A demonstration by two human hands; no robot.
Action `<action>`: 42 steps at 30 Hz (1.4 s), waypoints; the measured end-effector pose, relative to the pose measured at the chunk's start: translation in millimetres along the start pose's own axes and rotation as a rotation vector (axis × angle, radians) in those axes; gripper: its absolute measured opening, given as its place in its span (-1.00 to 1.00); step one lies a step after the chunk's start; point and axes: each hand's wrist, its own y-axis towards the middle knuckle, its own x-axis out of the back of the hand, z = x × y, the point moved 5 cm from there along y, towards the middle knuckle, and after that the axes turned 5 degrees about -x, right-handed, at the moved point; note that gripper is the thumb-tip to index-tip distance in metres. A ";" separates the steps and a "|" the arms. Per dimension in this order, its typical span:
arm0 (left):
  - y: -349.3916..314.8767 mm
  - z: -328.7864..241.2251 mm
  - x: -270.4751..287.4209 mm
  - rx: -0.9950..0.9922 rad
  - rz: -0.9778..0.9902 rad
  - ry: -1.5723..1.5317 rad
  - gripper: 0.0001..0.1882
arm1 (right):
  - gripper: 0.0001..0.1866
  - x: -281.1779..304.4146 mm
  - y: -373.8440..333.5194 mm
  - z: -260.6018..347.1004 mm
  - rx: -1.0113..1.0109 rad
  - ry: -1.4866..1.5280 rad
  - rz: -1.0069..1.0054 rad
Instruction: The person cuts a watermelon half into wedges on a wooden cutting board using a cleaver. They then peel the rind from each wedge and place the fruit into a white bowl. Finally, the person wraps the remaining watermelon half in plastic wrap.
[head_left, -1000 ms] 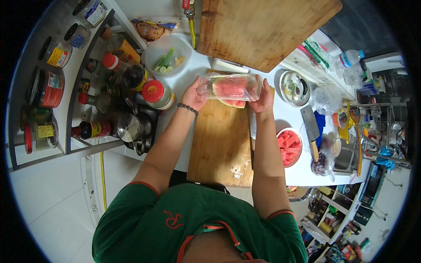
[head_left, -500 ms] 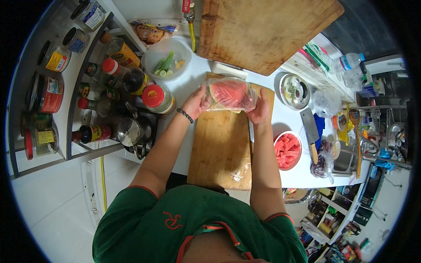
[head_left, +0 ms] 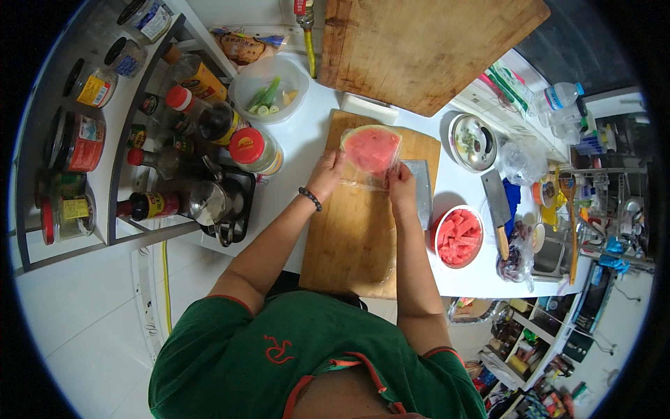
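A cut piece of red watermelon (head_left: 372, 148) in clear plastic wrap (head_left: 364, 183) is over the far end of a wooden cutting board (head_left: 352, 244). My left hand (head_left: 326, 173) is closed on the wrap at the fruit's near left side. At its near right corner, my right hand (head_left: 402, 187) pinches the wrap. A flat grey blade-like sheet (head_left: 421, 190) lies on the board beside my right hand, partly hidden by that arm. To the right stands a bowl (head_left: 437, 236) of watermelon chunks (head_left: 460, 237).
A cleaver (head_left: 497, 209) with a wooden handle and a metal lid (head_left: 472, 142) lie at right. At back left are a clear tub (head_left: 301, 98) with cut green vegetables and a red-lidded jar (head_left: 251, 148). A large board (head_left: 433, 49) leans behind. Bottles fill the left shelves.
The wrapped watermelon has turned its red face up and is lower toward the board. My hands have shifted from its sides to the near edge of the wrap. The grey sheet has come into view.
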 end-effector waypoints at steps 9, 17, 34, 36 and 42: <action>-7.7 -20.2 -3.2 -0.089 0.125 0.033 -0.67 | -0.68 2.9 -10.4 -4.0 0.186 -0.408 0.025; -3.1 -26.6 -14.8 0.440 0.048 -0.831 -0.71 | -0.70 -9.9 -21.2 30.7 -0.339 0.360 0.015; 2.4 -6.7 -18.1 0.300 -0.071 -0.512 -0.71 | -0.83 -28.8 -15.6 4.6 -0.347 0.617 0.072; 6.1 -9.5 -8.6 0.163 -0.050 -0.073 -0.72 | -0.85 -23.0 -13.4 17.0 -0.142 0.260 -0.031; 15.4 -30.2 7.1 0.039 0.036 0.416 -0.61 | -0.84 -4.2 -8.7 20.0 0.284 -0.463 -0.353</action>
